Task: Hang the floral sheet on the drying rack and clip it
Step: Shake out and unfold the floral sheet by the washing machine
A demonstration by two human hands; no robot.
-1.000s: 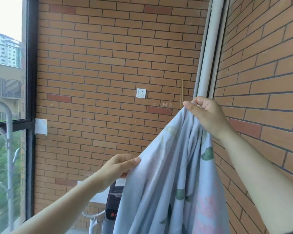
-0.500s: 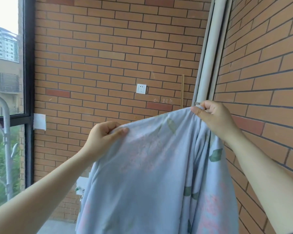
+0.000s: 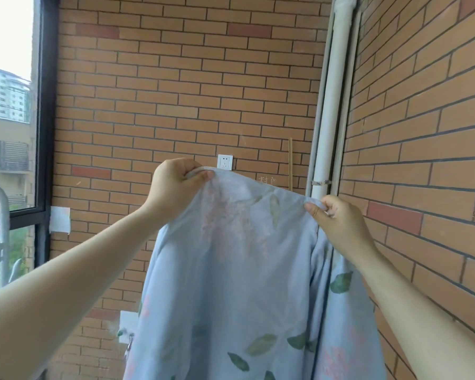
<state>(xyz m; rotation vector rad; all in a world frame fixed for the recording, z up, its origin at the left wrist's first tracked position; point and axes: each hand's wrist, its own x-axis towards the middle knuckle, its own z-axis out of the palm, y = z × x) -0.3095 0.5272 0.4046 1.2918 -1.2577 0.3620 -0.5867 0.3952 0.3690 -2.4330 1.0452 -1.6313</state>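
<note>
Your left hand (image 3: 176, 187) pinches top edge of pale blue floral fabric sheet (image 3: 231, 270), fingers curled over hem. Your right hand (image 3: 340, 223), at 4 o'clock from left, pinches same edge. Sheet spread between hands, hanging toward 6 o'clock. White wall socket (image 3: 225, 162) at 2 o'clock of left hand.

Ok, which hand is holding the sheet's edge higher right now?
The left hand, pinching the top edge of the sheet beside the wall socket; the right hand grips the same edge lower, near the white pipe.
</note>
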